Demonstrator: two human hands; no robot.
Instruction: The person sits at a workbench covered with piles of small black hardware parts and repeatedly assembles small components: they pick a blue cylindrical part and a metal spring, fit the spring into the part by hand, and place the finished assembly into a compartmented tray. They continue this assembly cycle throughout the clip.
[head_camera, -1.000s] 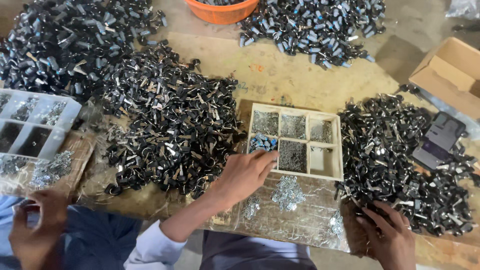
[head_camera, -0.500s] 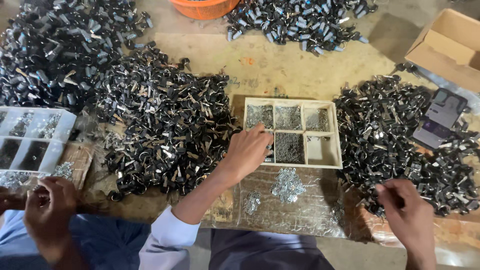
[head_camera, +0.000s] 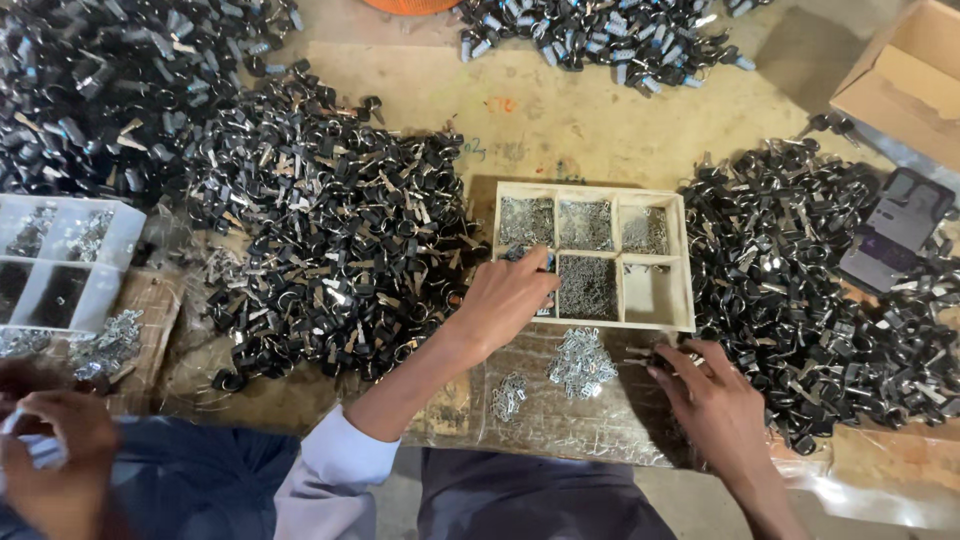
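Wooden tray (head_camera: 688, 262): the left hand (head_camera: 505, 297) dips into its near-left compartment, fingertips hidden, grip unclear; the right hand (head_camera: 712, 392) pinches something small and indistinct.

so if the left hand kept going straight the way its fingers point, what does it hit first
Most likely the wooden compartment tray: the left hand already reaches over its near-left corner, fingers aimed up and right toward the compartments of small metal parts. Its height above them is unclear.

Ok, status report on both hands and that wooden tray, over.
Left hand reaching into wooden tray, fingers in a lower-left compartment. Right hand resting by the black parts pile, contents unclear. A co-worker's hands far left, well apart.
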